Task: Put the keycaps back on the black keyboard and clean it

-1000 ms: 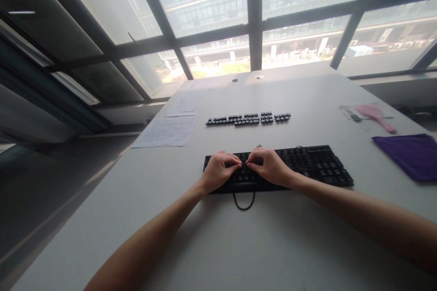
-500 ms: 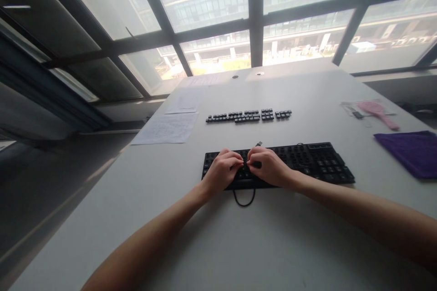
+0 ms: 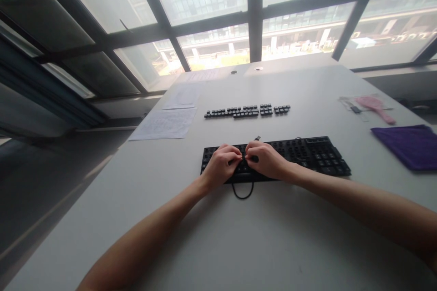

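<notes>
A black keyboard [image 3: 321, 152] lies on the white table in front of me, and many of its key positions show without caps. My left hand [image 3: 223, 163] rests over its left half, thumb and fingers pinched together. Facing it, my right hand [image 3: 265, 158] is pinched in the same way, the fingertips of both hands almost meeting low over the keys. Whatever sits between the fingertips is too small and dark to make out. Beyond the keyboard, several loose black keycaps [image 3: 251, 113] stand in rows. A USB plug [image 3: 257, 138] pokes out behind my right hand.
A cable loop [image 3: 243, 198] sticks out at the keyboard's near edge. Paper sheets [image 3: 164, 123] lie at the left. To the right are a purple cloth [image 3: 408, 145] and a pink handled object [image 3: 375, 105] beside a clear bag. Windows border the table's far side.
The view has tilted slightly, so everything sits a little higher in the picture. Both hands keep their pinch at about the same spot on the keyboard.
</notes>
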The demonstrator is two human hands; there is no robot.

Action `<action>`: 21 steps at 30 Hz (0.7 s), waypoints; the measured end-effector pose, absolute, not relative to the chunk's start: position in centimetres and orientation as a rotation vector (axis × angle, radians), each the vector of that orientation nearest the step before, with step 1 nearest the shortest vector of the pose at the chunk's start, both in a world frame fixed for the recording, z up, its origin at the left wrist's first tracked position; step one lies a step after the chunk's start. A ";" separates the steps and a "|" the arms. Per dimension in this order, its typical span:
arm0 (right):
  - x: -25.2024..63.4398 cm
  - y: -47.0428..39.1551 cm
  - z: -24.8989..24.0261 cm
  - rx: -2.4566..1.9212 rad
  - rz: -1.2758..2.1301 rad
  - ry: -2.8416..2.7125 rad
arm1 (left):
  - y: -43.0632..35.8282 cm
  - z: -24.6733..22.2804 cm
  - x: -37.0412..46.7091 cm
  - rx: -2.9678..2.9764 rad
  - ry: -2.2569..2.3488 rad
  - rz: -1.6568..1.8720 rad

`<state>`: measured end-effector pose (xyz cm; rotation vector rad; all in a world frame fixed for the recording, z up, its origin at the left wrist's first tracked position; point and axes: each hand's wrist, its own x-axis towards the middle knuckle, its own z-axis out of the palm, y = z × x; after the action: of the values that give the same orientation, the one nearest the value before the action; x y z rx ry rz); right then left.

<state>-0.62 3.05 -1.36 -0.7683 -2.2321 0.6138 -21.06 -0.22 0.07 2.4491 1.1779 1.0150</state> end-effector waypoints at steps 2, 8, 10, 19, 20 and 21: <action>-0.6 3.1 -1.3 -0.763 0.624 -2.237 | -0.2 0.0 -21.1 2.451 1.177 1.009; -0.7 3.2 -1.5 -0.772 0.626 -2.251 | -0.1 -0.1 -21.1 2.444 1.184 0.970; -0.7 3.3 -1.6 -0.758 0.626 -2.243 | -0.1 -0.1 -21.1 2.441 1.186 0.977; -0.5 2.9 -1.5 -0.705 0.610 -2.202 | -0.3 -0.1 -21.0 2.426 1.202 1.090; -0.5 2.8 -1.3 -0.709 0.605 -2.183 | -0.3 0.0 -21.0 2.410 1.213 1.108; -0.5 2.7 -1.1 -0.722 0.604 -2.154 | -0.3 0.3 -21.0 2.390 1.232 1.127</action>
<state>-0.47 2.75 -1.10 -0.7217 -2.1537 0.6038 -20.99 -0.28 0.29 2.3900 1.2321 1.1273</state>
